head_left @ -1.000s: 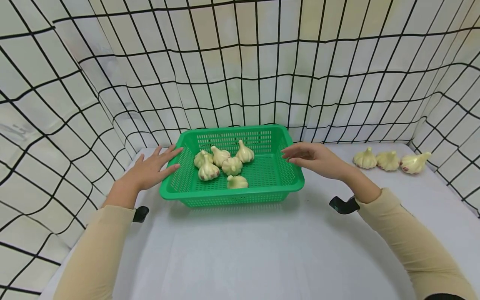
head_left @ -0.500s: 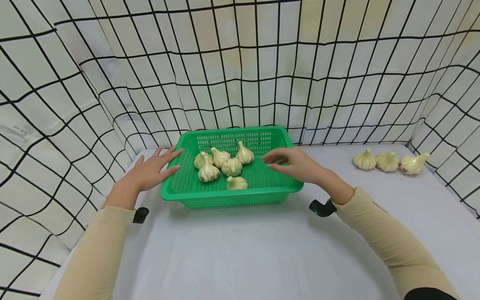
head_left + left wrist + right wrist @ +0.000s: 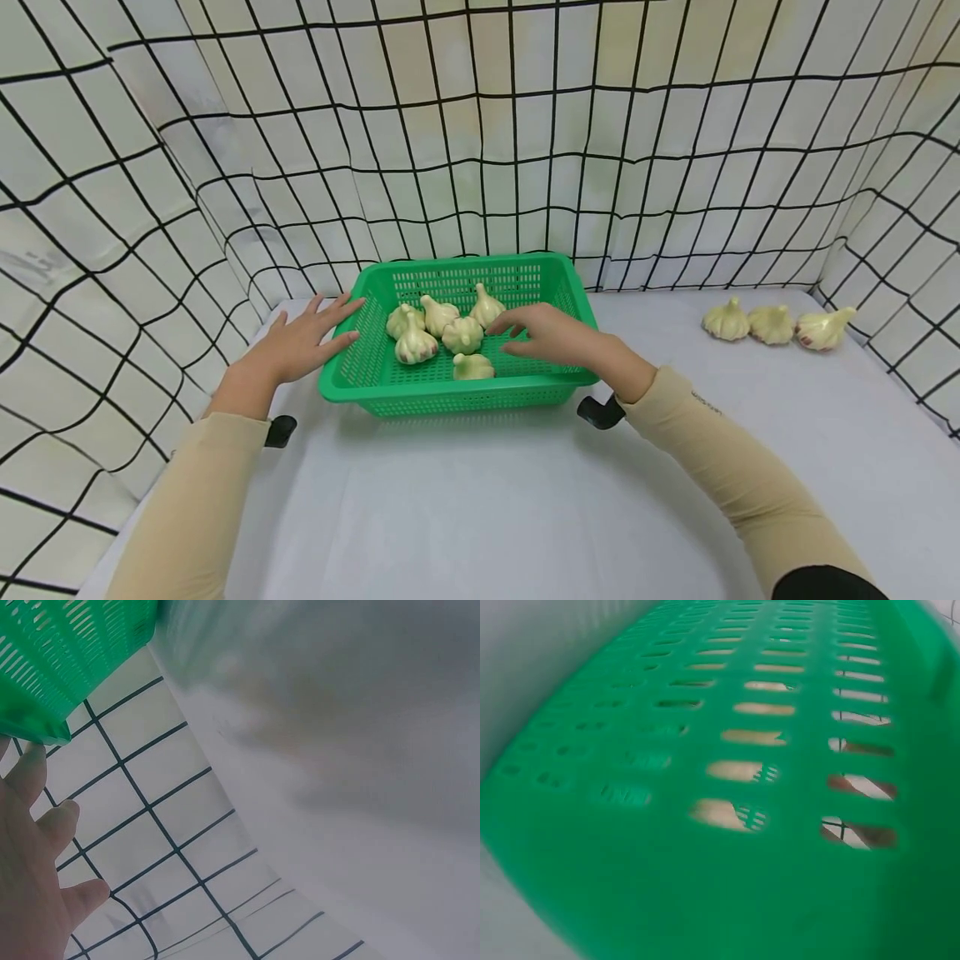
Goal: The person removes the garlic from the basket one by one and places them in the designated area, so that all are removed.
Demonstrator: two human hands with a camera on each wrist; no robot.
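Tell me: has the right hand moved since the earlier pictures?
Yes. In the head view, the right hand has moved left, from the right rim of the green basket toward the garlic bulbs inside.

Green basket (image 3: 457, 405): stood upright, walls perforated.
Garlic bulbs inside (image 3: 462, 336): six, cream, lay clustered toward the left.
Outer garlic bulbs (image 3: 771, 324): three lay in a row, well to basket's right.

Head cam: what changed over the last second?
Right hand moved left, from the right rim of the green basket to near the six garlic bulbs inside; nothing visibly gripped or released. Unchanged: left hand at left rim, basket, three garlic bulbs outside.
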